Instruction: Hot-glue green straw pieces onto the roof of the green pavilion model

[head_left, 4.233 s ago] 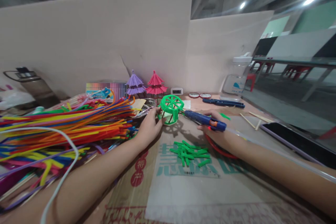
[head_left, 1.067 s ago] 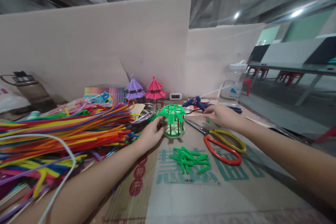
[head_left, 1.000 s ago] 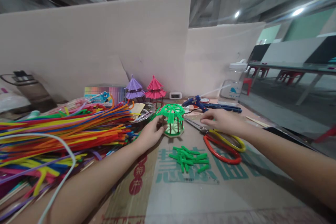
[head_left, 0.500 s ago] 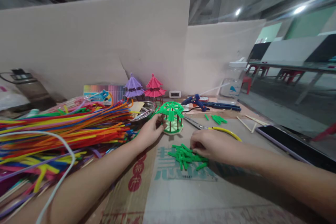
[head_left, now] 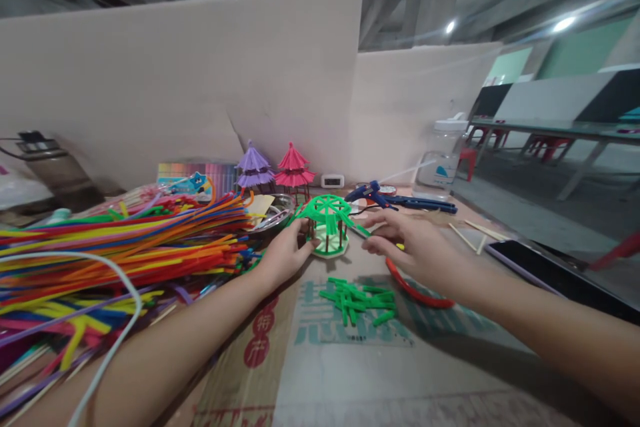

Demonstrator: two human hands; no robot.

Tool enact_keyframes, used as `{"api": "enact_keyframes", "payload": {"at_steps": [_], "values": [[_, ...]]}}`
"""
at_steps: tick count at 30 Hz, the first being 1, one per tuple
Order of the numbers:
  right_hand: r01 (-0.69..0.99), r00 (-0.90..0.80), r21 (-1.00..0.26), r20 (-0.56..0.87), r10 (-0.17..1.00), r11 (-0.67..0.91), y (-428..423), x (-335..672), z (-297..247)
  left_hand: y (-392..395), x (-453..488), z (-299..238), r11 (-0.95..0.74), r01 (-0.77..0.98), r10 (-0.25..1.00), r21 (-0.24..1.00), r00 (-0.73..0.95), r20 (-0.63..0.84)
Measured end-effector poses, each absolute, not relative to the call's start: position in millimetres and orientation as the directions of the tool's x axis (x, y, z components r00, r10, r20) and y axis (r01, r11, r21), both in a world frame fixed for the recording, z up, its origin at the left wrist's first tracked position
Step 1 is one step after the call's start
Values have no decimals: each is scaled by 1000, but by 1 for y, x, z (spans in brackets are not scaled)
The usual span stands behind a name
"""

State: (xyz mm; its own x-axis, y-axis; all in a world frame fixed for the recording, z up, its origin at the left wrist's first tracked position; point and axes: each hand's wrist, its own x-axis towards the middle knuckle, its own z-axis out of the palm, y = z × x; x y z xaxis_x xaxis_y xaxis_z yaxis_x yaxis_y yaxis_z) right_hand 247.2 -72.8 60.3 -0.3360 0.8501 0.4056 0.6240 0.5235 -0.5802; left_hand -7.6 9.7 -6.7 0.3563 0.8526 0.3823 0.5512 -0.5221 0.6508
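Observation:
A small green pavilion model [head_left: 327, 223] with a spoked roof and brown posts stands on the cardboard sheet [head_left: 350, 373]. My left hand [head_left: 285, 255] grips its left side, fingers curled round the roof edge. My right hand [head_left: 415, 243] hovers just right of the model and pinches a short green pipe-cleaner piece [head_left: 362, 229], its tip close to the roof. A heap of cut green pieces [head_left: 360, 298] lies on the cardboard in front of the model.
A large pile of coloured pipe cleaners [head_left: 120, 247] fills the left. Purple [head_left: 255, 168] and pink [head_left: 294, 168] pavilion models stand at the back. A blue glue gun [head_left: 373, 193], red-handled scissors [head_left: 420, 295], a clear jar [head_left: 443, 153] and a dark tablet [head_left: 565, 273] lie to the right.
My right hand put the glue gun down at the back, reached to the green heap, picked up one piece and lifted it to the model. My left hand stayed on the model.

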Motion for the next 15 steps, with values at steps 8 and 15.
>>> {"api": "enact_keyframes", "payload": {"at_steps": [8, 15], "values": [[686, -314, -404, 586, 747, 606, -49, 233, 60, 7, -7, -6, -530, 589, 847, 610, 330, 416], [803, -369, -128, 661, 654, 582, -45, 232, 50, 5, -5, -3, -546, 651, 831, 527, 343, 437]]}}
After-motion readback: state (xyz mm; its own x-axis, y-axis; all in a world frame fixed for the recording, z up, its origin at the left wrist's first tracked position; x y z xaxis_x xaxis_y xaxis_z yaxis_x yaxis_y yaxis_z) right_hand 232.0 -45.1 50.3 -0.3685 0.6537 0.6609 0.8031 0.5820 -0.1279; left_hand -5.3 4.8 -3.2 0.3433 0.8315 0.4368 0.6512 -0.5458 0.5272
